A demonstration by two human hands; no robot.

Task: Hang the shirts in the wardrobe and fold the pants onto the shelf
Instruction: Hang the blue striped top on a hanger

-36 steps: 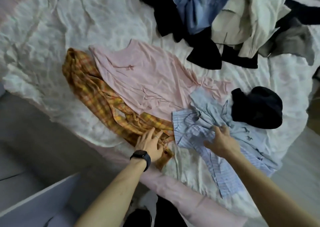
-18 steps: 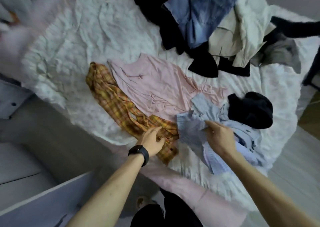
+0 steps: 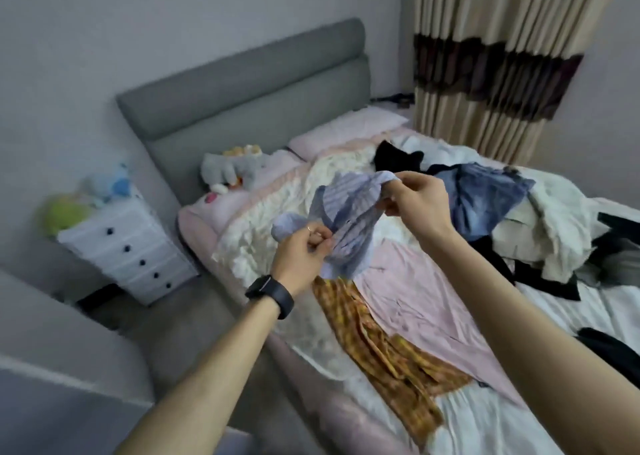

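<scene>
We hold the blue striped shirt (image 3: pixel 349 219) up in the air over the bed (image 3: pixel 349 423), bunched between both hands. Our left hand (image 3: pixel 304 250), with a black watch (image 3: pixel 273 293) on the wrist and a ring on one finger, pinches the lower part of the fabric with curled fingers. Our right hand (image 3: pixel 419 205) sits higher and grips the upper edge, its fingers and thumb closed on the cloth.

Below the shirt, the pink shirt (image 3: pixel 422 298) lies spread flat on the white bedding. The orange plaid shirt (image 3: pixel 381 350) is stretched out just beside it, along the near edge of the bed and touching it. A heap of clothes, with a blue denim garment (image 3: pixel 485 205) on top, is piled to the right. A grey plush toy (image 3: pixel 228 170) rests near the grey headboard (image 3: pixel 249 87), and a white drawer unit (image 3: pixel 128 246) stands beside the bed on the left. A striped curtain (image 3: pixel 502 56) hangs behind.
</scene>
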